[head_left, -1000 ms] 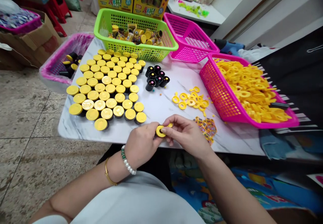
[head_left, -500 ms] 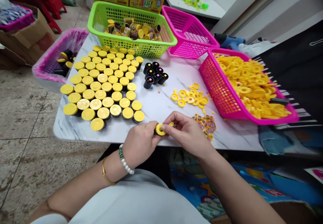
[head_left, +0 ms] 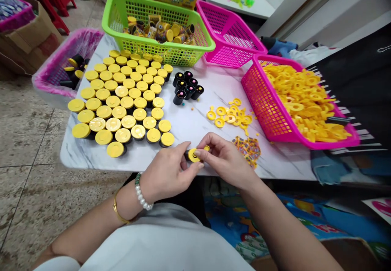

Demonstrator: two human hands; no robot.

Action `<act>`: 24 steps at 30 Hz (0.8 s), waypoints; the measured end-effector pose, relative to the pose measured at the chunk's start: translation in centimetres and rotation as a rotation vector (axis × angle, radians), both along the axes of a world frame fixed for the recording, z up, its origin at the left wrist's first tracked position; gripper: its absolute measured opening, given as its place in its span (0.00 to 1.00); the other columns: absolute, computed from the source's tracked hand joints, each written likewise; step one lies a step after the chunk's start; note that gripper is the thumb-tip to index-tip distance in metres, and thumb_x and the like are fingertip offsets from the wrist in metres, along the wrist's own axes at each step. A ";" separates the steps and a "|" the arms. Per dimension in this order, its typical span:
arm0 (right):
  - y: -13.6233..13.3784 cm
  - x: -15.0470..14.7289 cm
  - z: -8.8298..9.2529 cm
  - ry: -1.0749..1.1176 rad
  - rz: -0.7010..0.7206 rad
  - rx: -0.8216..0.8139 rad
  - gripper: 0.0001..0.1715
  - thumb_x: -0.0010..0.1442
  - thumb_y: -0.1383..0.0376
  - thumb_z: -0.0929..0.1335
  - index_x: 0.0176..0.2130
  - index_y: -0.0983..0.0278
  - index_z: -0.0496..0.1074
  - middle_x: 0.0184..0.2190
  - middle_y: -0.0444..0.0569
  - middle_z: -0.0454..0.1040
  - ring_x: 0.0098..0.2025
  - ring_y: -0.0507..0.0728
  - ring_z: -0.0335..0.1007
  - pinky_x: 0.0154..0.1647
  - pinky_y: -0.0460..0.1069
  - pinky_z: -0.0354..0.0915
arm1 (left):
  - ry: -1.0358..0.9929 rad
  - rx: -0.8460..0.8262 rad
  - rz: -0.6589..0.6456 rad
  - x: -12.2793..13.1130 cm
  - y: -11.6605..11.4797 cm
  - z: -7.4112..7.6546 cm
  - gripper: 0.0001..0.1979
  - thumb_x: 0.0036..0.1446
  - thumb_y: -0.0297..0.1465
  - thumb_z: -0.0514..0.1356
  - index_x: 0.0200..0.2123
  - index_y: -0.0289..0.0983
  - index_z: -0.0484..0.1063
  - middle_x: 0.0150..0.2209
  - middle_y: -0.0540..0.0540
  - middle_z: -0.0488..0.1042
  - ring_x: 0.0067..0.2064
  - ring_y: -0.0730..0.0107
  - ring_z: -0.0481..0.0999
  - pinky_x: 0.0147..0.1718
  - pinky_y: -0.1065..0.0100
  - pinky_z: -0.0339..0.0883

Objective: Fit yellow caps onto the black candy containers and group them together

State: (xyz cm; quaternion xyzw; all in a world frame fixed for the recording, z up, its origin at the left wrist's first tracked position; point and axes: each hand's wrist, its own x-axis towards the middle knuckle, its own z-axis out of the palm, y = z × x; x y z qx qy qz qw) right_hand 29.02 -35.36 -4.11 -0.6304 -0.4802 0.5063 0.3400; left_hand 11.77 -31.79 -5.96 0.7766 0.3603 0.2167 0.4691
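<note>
A small black cup with a yellow ring piece (head_left: 193, 155) on top is between my hands near the table's front edge. My right hand (head_left: 226, 159) pinches the yellow piece between thumb and fingertips. My left hand (head_left: 168, 168) is beside the cup, its thumb and index finger spread apart around it; its other fingers are partly hidden. To the left stand several rows of black cups with yellow lids (head_left: 121, 112). Several open black cups (head_left: 186, 86) with small coloured balls inside stand behind my hands. Loose yellow rings (head_left: 230, 114) and a pile of small printed packets (head_left: 248, 149) lie to the right.
A pink basket (head_left: 275, 126) full of yellow rings is at the right. At the back are a green basket (head_left: 159, 51) of printed cups and another pink basket (head_left: 229, 53). A plastic-lined pink bin (head_left: 45, 81) stands left of the table (head_left: 91, 163).
My left hand's thumb and index finger have spread apart, and the hand has shifted slightly left. My right hand keeps its pinch on the yellow piece. The view has shifted slightly.
</note>
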 end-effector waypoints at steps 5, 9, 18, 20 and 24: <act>-0.3 0.1 -0.8 0.017 -0.013 -0.008 0.18 0.59 0.51 0.70 0.35 0.61 0.65 0.24 0.40 0.67 0.25 0.50 0.66 0.26 0.45 0.64 | -0.002 -0.078 0.007 0.3 0.9 0.6 0.17 0.67 0.33 0.51 0.28 0.37 0.75 0.18 0.54 0.70 0.21 0.77 0.67 0.22 0.75 0.56; -0.5 -0.4 -1.2 0.007 -0.055 0.046 0.18 0.57 0.51 0.70 0.35 0.61 0.64 0.24 0.38 0.64 0.23 0.48 0.60 0.23 0.44 0.59 | 0.010 0.036 0.034 0.1 0.2 -0.3 0.17 0.68 0.32 0.49 0.33 0.36 0.76 0.22 0.51 0.72 0.24 0.75 0.70 0.25 0.74 0.60; -0.4 0.1 -2.1 0.337 -0.218 0.014 0.23 0.49 0.51 0.75 0.36 0.63 0.69 0.21 0.39 0.69 0.21 0.48 0.64 0.20 0.43 0.59 | 0.007 0.399 0.173 0.0 -1.5 -2.4 0.14 0.61 0.33 0.61 0.49 0.37 0.72 0.33 0.47 0.74 0.33 0.69 0.73 0.35 0.70 0.67; -0.2 0.8 -2.1 0.486 -0.193 -0.051 0.21 0.49 0.52 0.75 0.34 0.65 0.72 0.23 0.43 0.72 0.23 0.49 0.68 0.22 0.43 0.62 | 0.029 0.403 0.158 0.0 -1.4 -2.1 0.13 0.62 0.32 0.61 0.49 0.37 0.72 0.31 0.48 0.73 0.32 0.70 0.72 0.33 0.70 0.66; 1.2 1.8 -1.5 0.587 -0.012 -0.220 0.21 0.45 0.57 0.77 0.34 0.66 0.72 0.19 0.39 0.69 0.18 0.46 0.62 0.16 0.41 0.56 | 0.035 0.405 0.132 0.1 -1.4 -2.0 0.11 0.61 0.32 0.61 0.46 0.36 0.73 0.27 0.51 0.71 0.29 0.71 0.71 0.31 0.71 0.64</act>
